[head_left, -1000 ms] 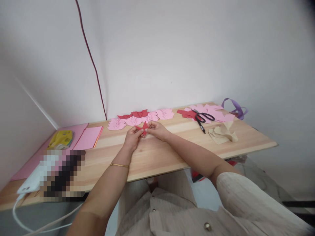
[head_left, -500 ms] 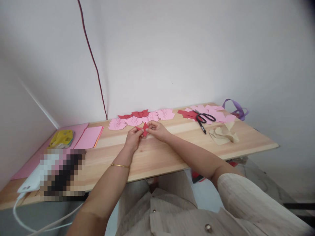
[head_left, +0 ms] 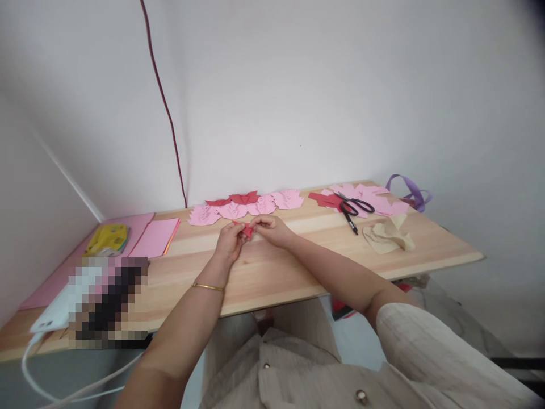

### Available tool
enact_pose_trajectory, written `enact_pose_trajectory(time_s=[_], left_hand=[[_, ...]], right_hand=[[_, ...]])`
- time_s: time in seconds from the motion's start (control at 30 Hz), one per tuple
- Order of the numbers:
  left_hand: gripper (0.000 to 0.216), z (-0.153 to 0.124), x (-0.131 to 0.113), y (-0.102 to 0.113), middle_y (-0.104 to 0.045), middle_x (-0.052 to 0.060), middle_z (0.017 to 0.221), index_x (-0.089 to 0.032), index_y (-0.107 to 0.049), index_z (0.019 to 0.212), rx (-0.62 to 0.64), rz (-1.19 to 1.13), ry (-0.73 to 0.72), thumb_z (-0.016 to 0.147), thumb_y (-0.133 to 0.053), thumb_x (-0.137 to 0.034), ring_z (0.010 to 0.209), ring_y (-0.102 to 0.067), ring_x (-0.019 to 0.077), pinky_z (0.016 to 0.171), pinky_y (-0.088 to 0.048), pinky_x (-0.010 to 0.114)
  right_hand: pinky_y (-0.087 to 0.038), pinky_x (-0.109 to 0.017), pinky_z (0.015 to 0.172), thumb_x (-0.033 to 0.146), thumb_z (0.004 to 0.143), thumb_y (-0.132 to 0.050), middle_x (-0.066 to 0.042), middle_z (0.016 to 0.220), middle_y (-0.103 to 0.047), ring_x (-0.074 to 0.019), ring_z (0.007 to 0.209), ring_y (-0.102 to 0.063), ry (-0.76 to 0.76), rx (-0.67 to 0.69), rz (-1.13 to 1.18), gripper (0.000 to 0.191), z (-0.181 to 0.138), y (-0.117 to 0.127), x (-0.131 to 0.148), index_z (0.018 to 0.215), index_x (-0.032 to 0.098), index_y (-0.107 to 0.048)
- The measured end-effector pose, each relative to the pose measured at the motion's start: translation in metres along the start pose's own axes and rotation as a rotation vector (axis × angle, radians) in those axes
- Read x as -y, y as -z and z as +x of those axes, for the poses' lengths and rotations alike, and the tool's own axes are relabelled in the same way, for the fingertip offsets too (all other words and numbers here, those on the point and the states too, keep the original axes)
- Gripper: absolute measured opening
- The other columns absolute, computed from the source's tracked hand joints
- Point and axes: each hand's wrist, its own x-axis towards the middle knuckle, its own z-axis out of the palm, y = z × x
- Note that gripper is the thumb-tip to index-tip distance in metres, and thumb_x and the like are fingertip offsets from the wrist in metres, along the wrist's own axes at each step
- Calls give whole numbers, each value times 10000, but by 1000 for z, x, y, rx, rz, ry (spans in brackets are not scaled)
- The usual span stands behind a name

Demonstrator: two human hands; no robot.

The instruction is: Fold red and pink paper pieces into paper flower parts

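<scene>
A small folded piece of red paper (head_left: pixel 247 230) is pinched between my two hands, just above the wooden table. My left hand (head_left: pixel 230 241) grips its left side with thumb and fingers. My right hand (head_left: pixel 271 229) pinches its right edge, and the fingertips hide part of the paper. Just beyond my hands lie several pink cut-paper pieces (head_left: pixel 233 211) with fringed edges, in a row along the wall. Two folded red paper pieces (head_left: pixel 244 197) rest behind and on that row.
Black-handled scissors (head_left: pixel 361 205) and a black pen (head_left: pixel 349 222) lie by pink cutouts (head_left: pixel 378 201) and red strips (head_left: pixel 323 201). Crumpled beige paper (head_left: pixel 389 236) sits at right. Pink sheets (head_left: pixel 154 237), a yellow packet (head_left: pixel 107 240) and a white device (head_left: pixel 53 318) with a cable are at left.
The red paper's upright point no longer shows; the paper looks flatter and more compact. My right fingers have shifted to its upper right edge. My left hand stays nearly in place.
</scene>
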Motion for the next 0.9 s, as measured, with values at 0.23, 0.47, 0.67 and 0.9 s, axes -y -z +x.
enact_pose_trajectory(time_s=[0.23, 0.47, 0.67, 0.9], left_hand=[[260, -1, 2, -1, -565, 3, 525, -123, -607, 649, 10, 59, -25, 605, -760, -328, 466, -472, 86, 499, -401, 242], [244, 2, 4, 1, -553, -13, 515, -134, -607, 640, -46, 67, -89, 569, -776, -296, 485, -481, 89, 515, -389, 235], [234, -2, 1, -1, -570, -14, 533, -137, -619, 647, 0, 150, -126, 581, -771, -302, 508, -479, 87, 540, -377, 226], [237, -3, 3, -1, -586, -7, 582, -144, -610, 639, 10, 232, -128, 570, -775, -300, 532, -496, 95, 560, -388, 234]], right_hand=[[-462, -302, 805, 265, 798, -558, -50, 858, -657, -149, 805, -602, 101, -9, -185, 142, -2, 6, -1, 830, 175, -663], [-483, -283, 756, 320, 783, -596, -25, 808, -643, -124, 734, -607, -70, -20, 14, 238, -1, 7, 8, 968, 170, -592], [-449, -247, 675, 439, 825, -542, -12, 687, -614, -110, 645, -554, -154, 23, -74, 303, -2, 9, 14, 747, 152, -599], [-352, -219, 590, 405, 795, -570, 12, 661, -567, -92, 597, -458, -81, 50, -182, 272, -2, 9, 8, 722, 146, -604]])
